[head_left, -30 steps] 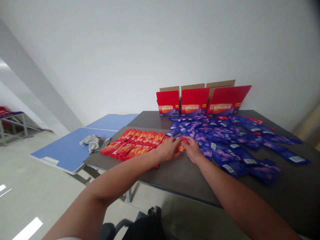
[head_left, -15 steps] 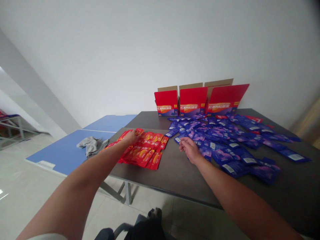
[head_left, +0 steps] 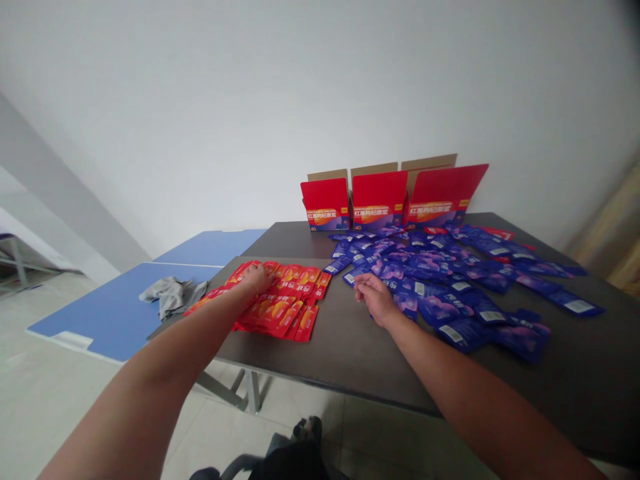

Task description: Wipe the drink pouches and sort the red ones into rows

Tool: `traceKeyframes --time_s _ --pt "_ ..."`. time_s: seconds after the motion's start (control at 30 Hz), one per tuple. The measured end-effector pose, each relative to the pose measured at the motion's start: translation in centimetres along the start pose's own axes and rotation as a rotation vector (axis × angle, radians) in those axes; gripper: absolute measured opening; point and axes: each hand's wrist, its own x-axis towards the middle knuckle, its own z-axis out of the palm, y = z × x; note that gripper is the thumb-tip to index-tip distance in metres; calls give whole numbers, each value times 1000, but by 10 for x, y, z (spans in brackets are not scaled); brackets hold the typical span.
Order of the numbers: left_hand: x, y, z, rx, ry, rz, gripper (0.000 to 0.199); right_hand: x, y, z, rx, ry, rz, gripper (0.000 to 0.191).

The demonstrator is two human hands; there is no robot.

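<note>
My left hand [head_left: 255,278] lies on the far edge of a bunch of overlapping red and orange sachets [head_left: 285,313], and the hand's fingers hide what is beneath them. My right hand [head_left: 375,299] is over the near-left edge of a loose spread of blue-purple sachets [head_left: 450,308], its fingers loosely curled. Nothing shows held in it. The dark grey tabletop [head_left: 350,353] lies bare between my hands.
Three open red cartons [head_left: 373,199] with raised brown flaps stand at the far edge of the table. To the left is a blue folding table [head_left: 100,313] with a crumpled grey cloth [head_left: 170,297]. A dark chair [head_left: 287,460] is below the near edge.
My hands have separated from their meeting point over a red sachet. My left hand has gone left and farther out to the red bunch, and my right hand has stayed near the blue sachets.
</note>
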Motion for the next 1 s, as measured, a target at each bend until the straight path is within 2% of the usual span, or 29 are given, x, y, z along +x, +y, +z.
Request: traceKeyframes --time_s 0.07,0.13,0.2,0.27,0.33,0.37,0.43,0.5,0.57,0.67,0.87,1.0 --pt "-7 11 -8 -1 53 -25 59 0 0 0 3 -1 -2 22" --pt "-19 34 -17 -31 126 19 51 1 1 0 9 0 -2 22" --pt "-37 70 -22 -134 192 195 43 1 1 0 34 22 4 21" --pt "-62 115 -19 -336 219 385 36 2 0 -1 82 68 12 20" --pt "-87 164 -7 -625 178 474 27 3 -3 -2 133 116 21 20" --pt "-99 187 2 -770 117 466 24 3 -4 -3 152 132 27 20" --pt "-119 224 22 -984 68 382 19 3 -7 -6 170 152 43 22" --pt "-133 247 41 -1088 129 315 16 3 -10 -10 166 179 50 22" --pt "-139 256 54 -1104 192 293 15 4 -12 -14 155 220 44 21" --pt "-141 256 64 -1086 220 329 17 5 -12 -17 164 262 21 17" --pt "-137 258 68 -1020 124 472 17 10 -14 -21 89 359 -62 12" --pt "-141 259 68 -950 77 555 16 16 -36 -37 128 428 -112 14"
